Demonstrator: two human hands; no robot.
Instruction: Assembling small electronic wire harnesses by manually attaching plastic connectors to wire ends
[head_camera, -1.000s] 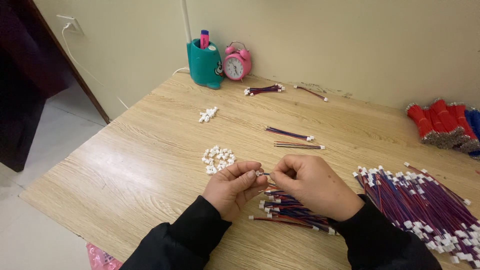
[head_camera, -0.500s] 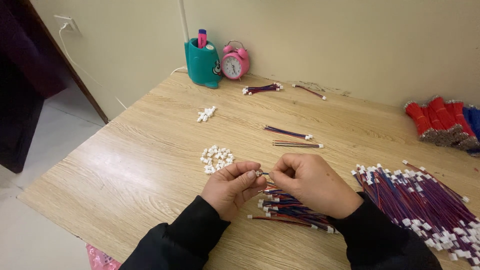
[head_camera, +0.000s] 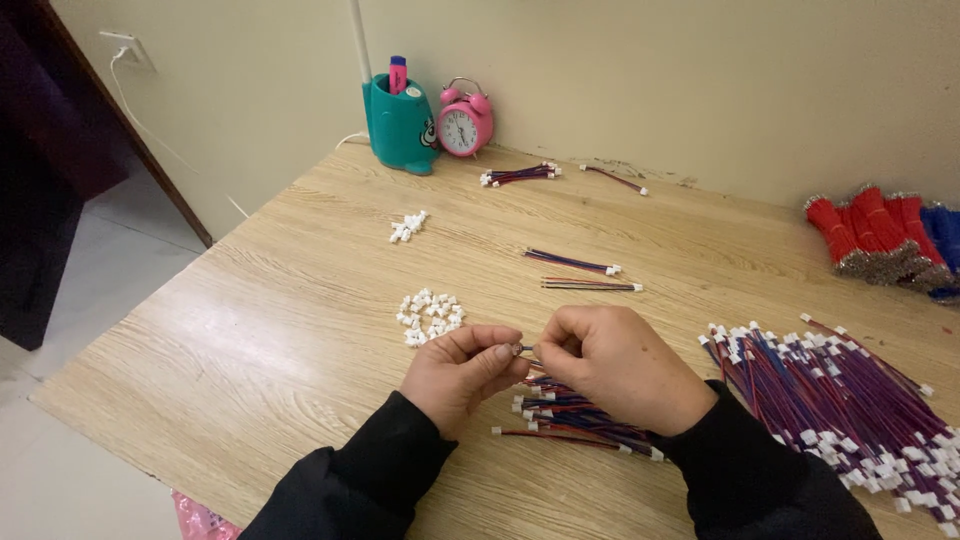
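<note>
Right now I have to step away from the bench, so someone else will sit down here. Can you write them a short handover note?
Left hand and right hand: both pinch a small white connector and wire end between them, above the table.
Connectors: loose white pile just ahead of the left hand, smaller heap further back.
Done: small pile of red and blue wires with connectors under the hands.
Left, by the look of it: the large wire pile at right, and red and blue bundles by the wall.
</note>
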